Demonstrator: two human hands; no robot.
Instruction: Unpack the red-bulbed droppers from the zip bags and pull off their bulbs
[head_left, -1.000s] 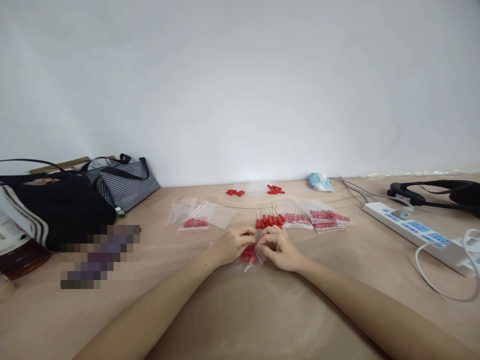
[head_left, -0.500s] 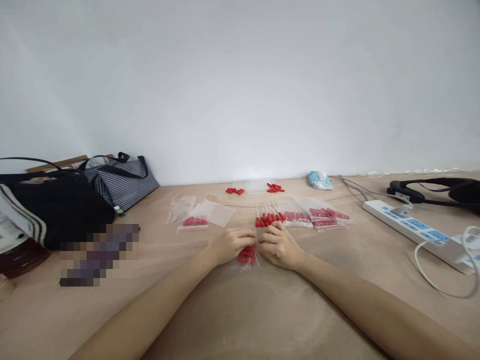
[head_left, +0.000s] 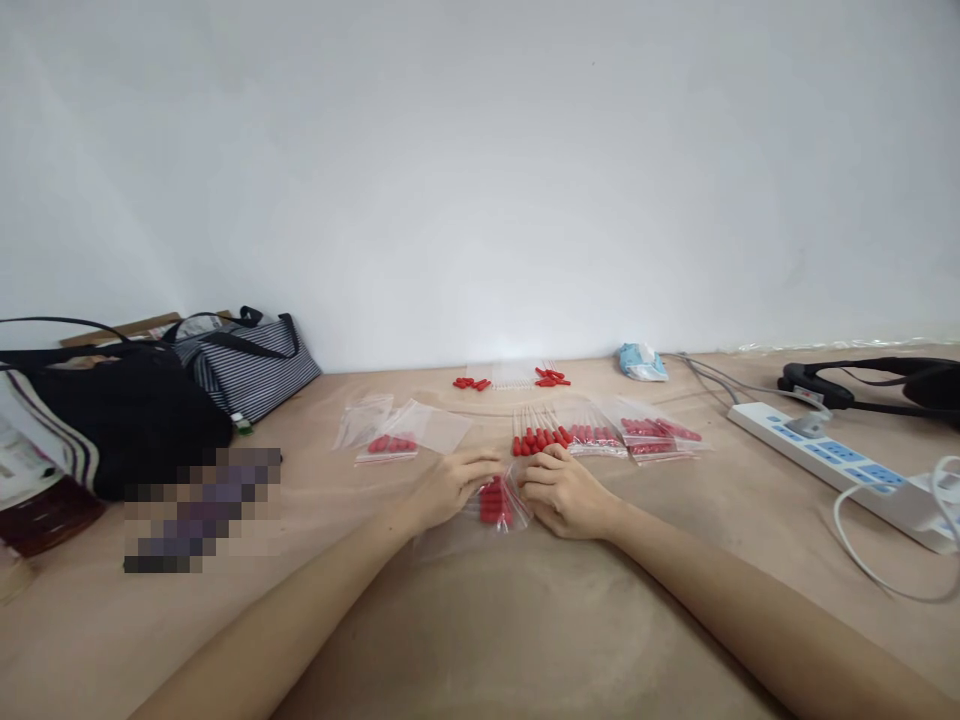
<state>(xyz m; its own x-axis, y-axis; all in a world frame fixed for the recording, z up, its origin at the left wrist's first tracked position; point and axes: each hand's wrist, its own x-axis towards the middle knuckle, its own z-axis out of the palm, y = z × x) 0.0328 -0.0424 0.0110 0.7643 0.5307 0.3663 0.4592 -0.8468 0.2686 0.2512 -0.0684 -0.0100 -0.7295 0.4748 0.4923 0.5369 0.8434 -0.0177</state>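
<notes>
A clear zip bag (head_left: 504, 520) lies on the table in front of me, with several red-handled, thin-shafted pieces (head_left: 493, 500) stacked inside. My left hand (head_left: 454, 490) curls over the bag's left part, fingers closed on the plastic near its upper edge. At the right edge, my right hand (head_left: 564, 495) pinches the film, with fingertips partly hidden. Just beyond the hands, a row of loose red-handled pieces (head_left: 538, 440) shows thin shafts pointing away from me. Filled zip bags (head_left: 660, 435) lie to the right of that row.
At left centre are another bag with red pieces (head_left: 391, 443) and flat clear bags (head_left: 439, 428). More red pieces (head_left: 553, 378) lie near the wall. A power strip (head_left: 840, 460), tissue pack (head_left: 642, 362) and black headset (head_left: 862, 385) sit right; a striped bag (head_left: 259, 365) stands left.
My left hand has shifted slightly left and up, uncovering more of the red pieces in the bag. My right hand stays at the bag's right edge.
</notes>
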